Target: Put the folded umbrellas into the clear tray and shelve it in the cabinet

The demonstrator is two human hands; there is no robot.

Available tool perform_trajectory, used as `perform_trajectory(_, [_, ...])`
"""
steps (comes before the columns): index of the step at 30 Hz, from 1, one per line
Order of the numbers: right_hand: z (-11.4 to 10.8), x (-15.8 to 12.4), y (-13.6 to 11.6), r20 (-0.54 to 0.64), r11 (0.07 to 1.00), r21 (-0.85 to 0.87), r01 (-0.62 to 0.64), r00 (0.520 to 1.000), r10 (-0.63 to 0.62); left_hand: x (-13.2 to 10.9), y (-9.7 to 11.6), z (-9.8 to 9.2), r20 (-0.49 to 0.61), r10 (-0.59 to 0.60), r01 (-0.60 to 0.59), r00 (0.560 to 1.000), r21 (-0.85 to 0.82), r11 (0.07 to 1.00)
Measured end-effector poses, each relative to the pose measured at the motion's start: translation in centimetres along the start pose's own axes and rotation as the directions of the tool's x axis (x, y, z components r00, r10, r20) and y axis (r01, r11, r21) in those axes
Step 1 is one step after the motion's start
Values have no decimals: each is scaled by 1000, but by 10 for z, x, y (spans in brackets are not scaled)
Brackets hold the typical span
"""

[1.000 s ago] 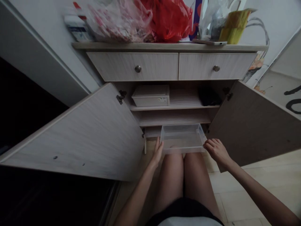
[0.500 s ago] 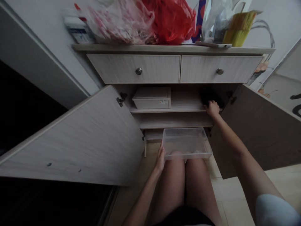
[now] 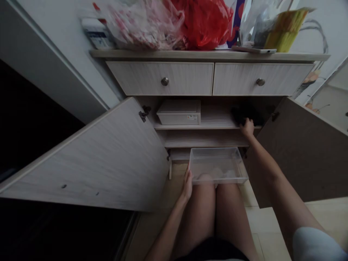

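A clear plastic bin (image 3: 217,165) rests on my knees in front of the open cabinet. My left hand (image 3: 187,185) lies against the bin's near left corner, fingers along its side. My right hand (image 3: 247,127) reaches onto the upper shelf (image 3: 214,123) and touches a dark object (image 3: 243,113) at the shelf's right end. Its fingers curl on that object, but the shadow hides whether they grip it. A white lidded box (image 3: 179,112) sits on the same shelf to the left.
Both cabinet doors stand wide open, the left door (image 3: 92,159) and the right door (image 3: 301,152). Two shut drawers (image 3: 212,78) sit above the shelves. Plastic bags (image 3: 174,21) and a phone (image 3: 252,49) crowd the cabinet top. Tiled floor (image 3: 272,224) lies to the right.
My right hand left the bin's right edge and rose to the dark object on the upper shelf. My left hand stayed at the bin. The view shifted slightly.
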State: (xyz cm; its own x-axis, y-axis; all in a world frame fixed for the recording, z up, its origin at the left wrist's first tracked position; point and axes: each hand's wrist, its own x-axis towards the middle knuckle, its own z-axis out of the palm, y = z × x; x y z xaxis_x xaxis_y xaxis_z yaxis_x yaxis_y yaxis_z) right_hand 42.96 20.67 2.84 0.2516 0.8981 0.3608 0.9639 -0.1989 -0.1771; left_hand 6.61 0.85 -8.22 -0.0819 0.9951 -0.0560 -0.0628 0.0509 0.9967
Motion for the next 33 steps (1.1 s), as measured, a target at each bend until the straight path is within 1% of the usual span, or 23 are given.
perform_trajectory(1, [-5,-2,2,-32,996,65,-56,998,58,0,1,0,7,5,-5,1000,0,1000])
perform_trajectory(2, [-11,-6,4,-56,981,164,-101,992,112,-1,1,1,15,9,-9,1000,-2,1000])
perform_trajectory(3, [-17,-10,7,-70,947,293,-129,985,156,-1,2,1,22,13,-13,1000,-7,1000])
perform_trajectory(4, [-24,-17,11,-72,890,437,-129,981,178,-1,2,2,26,15,-14,1000,-12,1000])
perform_trajectory(5, [-32,-25,15,-61,810,576,-112,982,179,-1,2,2,26,11,-11,1000,-17,1000])
perform_trajectory(6, [-40,-34,19,-40,721,688,-86,987,156,-2,2,3,26,2,-2,1000,-21,1000])
perform_trajectory(8, [-57,-58,29,12,593,805,-36,999,44,-2,2,3,23,-14,14,1000,-21,1000])
perform_trajectory(9, [-66,-71,33,41,555,832,-20,999,-26,-2,2,4,21,-17,17,1000,-18,1000])
perform_trajectory(11, [-82,-98,38,105,524,852,-5,981,-161,-2,2,4,16,-11,11,1000,-13,1000])
perform_trajectory(12, [-88,-110,37,140,521,853,-2,964,-225,-2,2,4,14,-5,5,1000,-12,1000])
perform_trajectory(14, [-93,-130,32,205,521,853,8,914,-350,-3,3,5,13,-1,1,1000,-14,1000])
perform_trajectory(17, [-86,-149,16,238,514,856,59,836,-494,-5,5,6,14,0,0,1000,-23,1000])
perform_trajectory(20, [-65,-156,1,192,500,851,163,788,-584,-7,6,7,17,9,-8,1000,-32,999])
perform_trajectory(23, [-43,-156,-4,97,500,805,320,760,-642,-9,6,4,15,31,-30,999,-31,999])
perform_trajectory(25, [-33,-153,-5,68,545,715,438,733,-677,-9,5,1,24,56,-56,998,-29,998])
perform_trajectory(26, [-30,-152,-5,82,583,648,490,716,-694,-9,5,0,31,67,-66,997,-28,997])
perform_trajectory(28, [-27,-149,-7,151,664,486,568,694,-704,-9,5,-2,40,77,-77,996,-21,997])
perform_trajectory(30, [-29,-148,-13,223,725,322,609,695,-683,-10,6,-2,28,74,-74,997,-8,997])
perform_trajectory(33, [-32,-150,-25,289,761,152,631,708,-645,-11,6,-2,24,72,-72,997,7,997])
